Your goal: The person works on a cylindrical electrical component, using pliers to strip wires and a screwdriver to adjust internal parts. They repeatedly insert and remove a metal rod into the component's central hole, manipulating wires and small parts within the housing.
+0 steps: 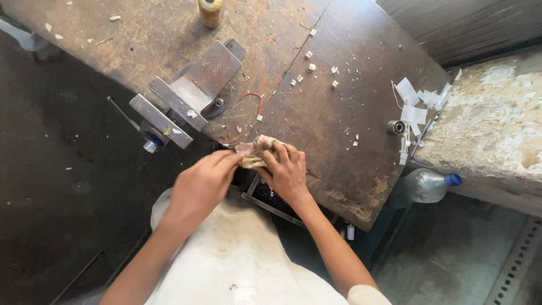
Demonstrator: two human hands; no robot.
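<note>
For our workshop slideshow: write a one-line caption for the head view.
Both hands, left hand and right hand, grip a crumpled rag at the workbench edge beside a metal vise.

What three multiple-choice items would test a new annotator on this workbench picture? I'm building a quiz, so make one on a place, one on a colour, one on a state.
1. Where is the metal vise?
A. clamped at the workbench edge
B. on the floor
C. on the concrete ledge

2. What colour is the plastic bottle cap?
A. red
B. blue
C. green

3. How is the crumpled rag held?
A. lying untouched
B. by one hand only
C. by both the left hand and right hand

Answers: 1 A, its jaws overhang the bench edge; 2 B, the cap shows blue; 3 C, fingers of both hands grip it.
</note>
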